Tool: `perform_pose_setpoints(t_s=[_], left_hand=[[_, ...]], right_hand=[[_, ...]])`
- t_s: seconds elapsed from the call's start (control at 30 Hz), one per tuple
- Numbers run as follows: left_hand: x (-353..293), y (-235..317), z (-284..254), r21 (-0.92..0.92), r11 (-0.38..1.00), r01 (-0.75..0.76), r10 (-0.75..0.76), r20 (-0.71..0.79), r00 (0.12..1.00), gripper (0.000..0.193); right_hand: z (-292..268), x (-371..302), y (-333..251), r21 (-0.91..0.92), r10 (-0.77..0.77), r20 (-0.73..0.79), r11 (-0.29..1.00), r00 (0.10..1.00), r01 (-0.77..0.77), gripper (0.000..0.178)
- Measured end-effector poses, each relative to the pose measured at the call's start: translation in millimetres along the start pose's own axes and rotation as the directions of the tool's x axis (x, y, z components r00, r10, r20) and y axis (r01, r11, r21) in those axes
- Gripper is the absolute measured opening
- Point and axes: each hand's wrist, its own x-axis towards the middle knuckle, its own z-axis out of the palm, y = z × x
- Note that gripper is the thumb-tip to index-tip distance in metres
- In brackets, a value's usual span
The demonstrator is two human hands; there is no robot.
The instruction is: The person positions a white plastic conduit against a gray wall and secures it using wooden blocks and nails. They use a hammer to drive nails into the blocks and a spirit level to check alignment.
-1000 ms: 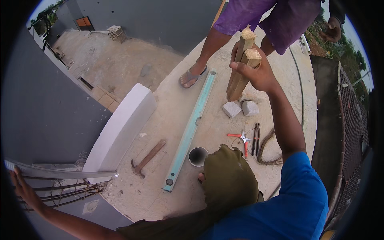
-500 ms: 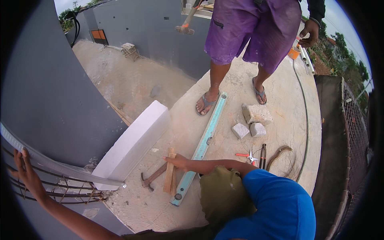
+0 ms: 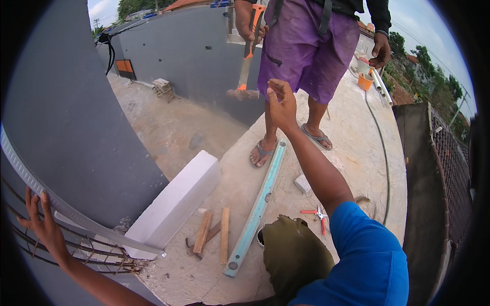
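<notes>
Bracing w/ my L hand (image 3: 45,224) low on the left: fingers spread wide, tips against the long metal strip (image 3: 102,228), no full grip that I can see. The strip runs down to the near end of the white block (image 3: 178,204), bent rebar (image 3: 126,265) just below it. Next to the block, 2 wood pieces (image 3: 224,235) lie on the concrete ledge (image 3: 367,158), one across the claw hammer (image 3: 213,232) (approx. half hidden); the turquoise spirit level (image 3: 257,206) is just to their right, red-handled pruners (image 3: 320,214) further right. Past those, my R hand (image 3: 282,104) is up in the air, thumb & fingers curled to a narrow gap, nothing visible in it. It's near the head of the sledgehammer (image 3: 245,71), which a co-worker's hand (image 3: 247,29) has by the handle; can't tell from here if I'm touching. Step in hand, I'd judge: L on strip, R out toward the co-worker's side. Next move prob. calls for steady L pressure, so the strip doesn't slip, & wider R fingers if anything's to be gripped. Farther off: orange bucket (image 3: 365,81), white pipes (image 3: 382,86), gray wall (image 3: 189,76).
</notes>
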Motion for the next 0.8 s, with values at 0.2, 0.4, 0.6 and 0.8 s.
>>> perform_pose_setpoints(t_s=[0.2, 0.4, 0.6, 0.8], left_hand=[[-1.3, -9.5, 15.0, -0.168, 0.985, 0.026, -0.036, -0.056, 0.998, 0.049], [2.5, -5.2, 10.9, -0.058, 0.998, 0.04, -0.043, -0.058, 0.997, 0.049], [1.3, -17.1, 10.6, -0.004, 1.0, -0.021, 0.021, -0.005, 1.0, 0.042], [-0.1, -14.6, 17.9, -0.057, 0.997, -0.044, 0.037, -0.114, 0.993, 0.045]], right_hand=[[0.2, 101.8, -54.5, 0.571, 0.4, 0.138, 0.715, 0.906, -0.403, 0.067], [1.0, 117.4, -72.6, 0.736, 0.305, 0.256, 0.554, 0.917, -0.389, 0.066], [8.9, 99.1, -107.6, 0.648, 0.28, -0.086, 0.745, 0.956, -0.16, 0.055], [18.4, 96.3, -102.6, 0.806, 0.375, -0.137, 0.581, 0.917, -0.117, 0.038]])
